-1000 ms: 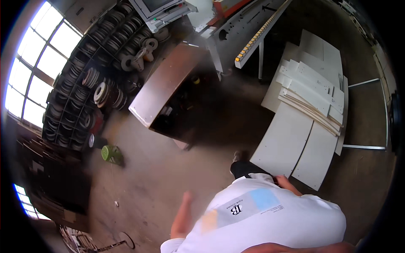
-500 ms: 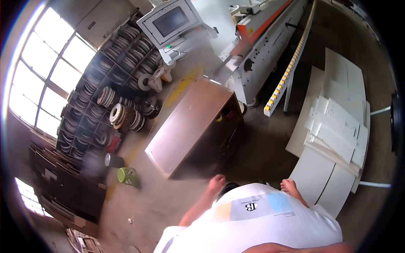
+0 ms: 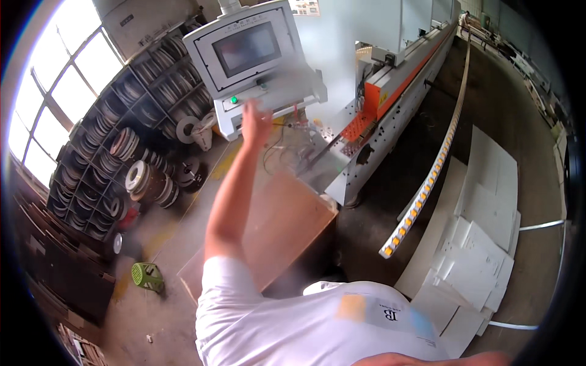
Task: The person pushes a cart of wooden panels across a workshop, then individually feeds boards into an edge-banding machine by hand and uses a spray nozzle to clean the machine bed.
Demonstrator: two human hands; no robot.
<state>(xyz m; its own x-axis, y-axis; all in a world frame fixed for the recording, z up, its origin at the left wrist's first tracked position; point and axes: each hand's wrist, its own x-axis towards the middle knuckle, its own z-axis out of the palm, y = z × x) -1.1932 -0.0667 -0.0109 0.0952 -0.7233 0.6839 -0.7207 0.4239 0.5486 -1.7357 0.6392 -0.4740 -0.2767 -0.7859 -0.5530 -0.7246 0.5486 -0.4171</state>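
Note:
My left arm stretches forward, and my left hand [image 3: 256, 125] is at the lower edge of a grey control panel [image 3: 198, 46]. Its fingers look somewhat blurred but apart, and I see nothing held in them. They overlap the panel's lower ledge; whether they touch it I cannot tell. A green button [image 3: 234, 100] sits on the panel just left of the fingers, below a dark screen [image 3: 247, 49]. Beneath my forearm stands a brown wooden cabinet [image 3: 287, 226]. My right hand is out of sight.
A long machine [image 3: 390, 116] with an orange strip runs away ahead. A rail with yellow rollers [image 3: 421, 198] stands at right, beside stacked white boards [image 3: 470, 262]. Racks of edging rolls [image 3: 116, 140] line the left, with a green stool [image 3: 147, 277] on the floor.
My left hand has risen from beside my body, over the cabinet, to the control panel. My right hand has gone out of view. The view has tilted up and shifted.

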